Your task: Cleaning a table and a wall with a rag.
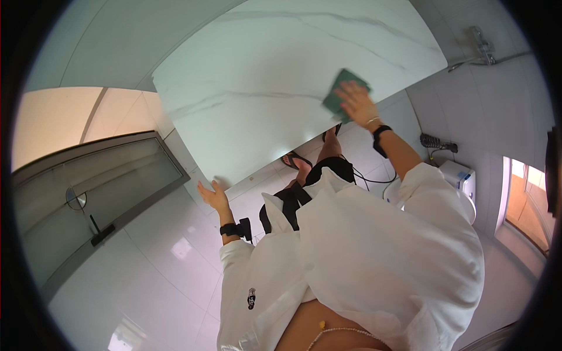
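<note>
My right hand (358, 103) lies flat with spread fingers on a green cloth (336, 94), which rests on a white slab (263, 57) with grey marble veining. The cloth sits close to the slab's near edge, towards the right, and it is slightly blurred. At the slab's near left corner is my left hand (215, 197), fingers apart and nothing in it. Whether its fingertips touch the corner cannot be made out.
A metal wall tap (483, 48) sticks out at the upper right. Below it are a dark brush (434, 142) and a white toilet (459, 175). To the left stands a framed glass door (105, 175) with a black handle (103, 234). A black cable (373, 180) hangs by my legs.
</note>
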